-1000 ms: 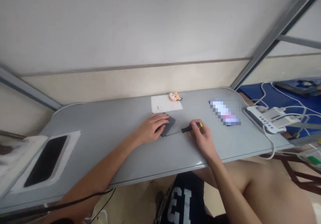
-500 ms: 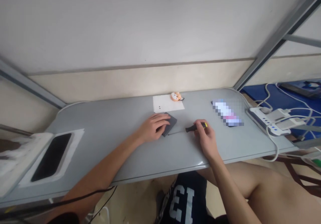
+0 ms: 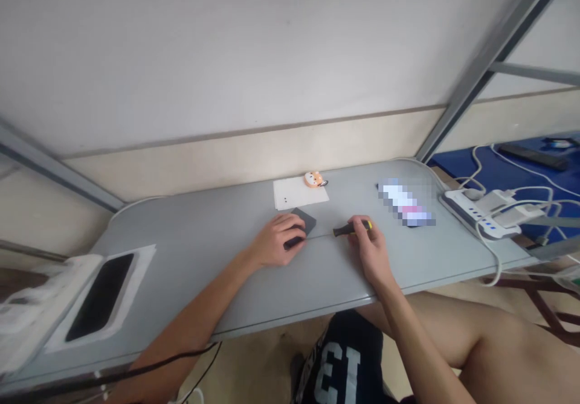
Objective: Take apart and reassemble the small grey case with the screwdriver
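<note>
My left hand [image 3: 281,240] is closed over a dark grey, flat, squarish object [image 3: 306,220] on the desk. Its fingers wrap the near side, where a black part shows under them, and they hide much of it. In my right hand [image 3: 369,247] is a screwdriver [image 3: 345,229] with a black and yellow handle, lying nearly level. Its thin shaft points left toward the grey object's right edge. Whether the tip touches it I cannot tell. Behind the grey object lie white paper [image 3: 294,194] with two tiny dark specks and an orange-and-white animal-faced item [image 3: 313,179].
A lit phone [image 3: 405,203], blurred out, lies on the right of the grey desk [image 3: 203,223]. Beyond it is a white power strip [image 3: 475,214] with plugs and cables. A black phone-like slab [image 3: 100,295] rests on white sheets at left. A wall stands behind.
The view has shifted slightly. My left hand has drawn the grey object a little and its fingers curl further round it. The screwdriver shaft now reaches the object's edge; my right grip looks the same.
</note>
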